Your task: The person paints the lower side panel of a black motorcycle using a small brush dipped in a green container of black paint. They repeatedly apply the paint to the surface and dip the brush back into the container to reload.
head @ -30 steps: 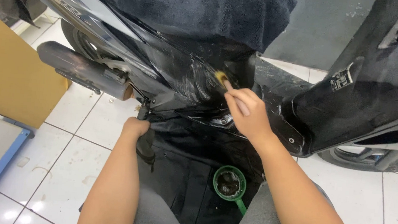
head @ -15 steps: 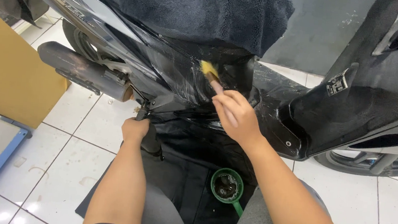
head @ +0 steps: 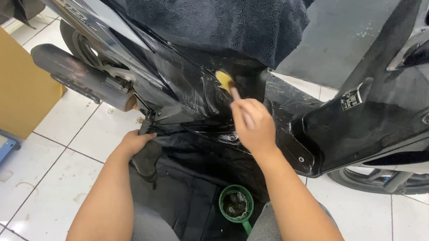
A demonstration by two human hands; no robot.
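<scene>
While the right hand (head: 252, 123) pinches a small brush, its yellow bristle tip (head: 223, 80) sits against the glossy black side panel (head: 191, 90) of the scooter, just under the seat. Fingers closed on the brush handle; most of the handle hidden by the hand.

Change: over the last second the brush tip has climbed the panel, from lower near the panel's bottom edge to up by the seat's underside. Streaky wet marks show on the panel where it has passed. Judgement: brushing is mid-course, working upward.

Left hand (head: 137, 142) has stayed low at the frame's bottom edge, curled around a dark footpeg or bracket (head: 146, 160); grip firm, apparently for bracing.

Around: dark blue towel (head: 218, 15) draped over the seat. Exhaust pipe (head: 81, 78) runs toward the left. Green cup (head: 236, 204) with dark contents stands on a black mat (head: 187, 195) between the knees.

Room: white tiled floor (head: 406, 235), a tan board (head: 5, 86) leaning at left, front wheel (head: 390, 180) at right.
</scene>
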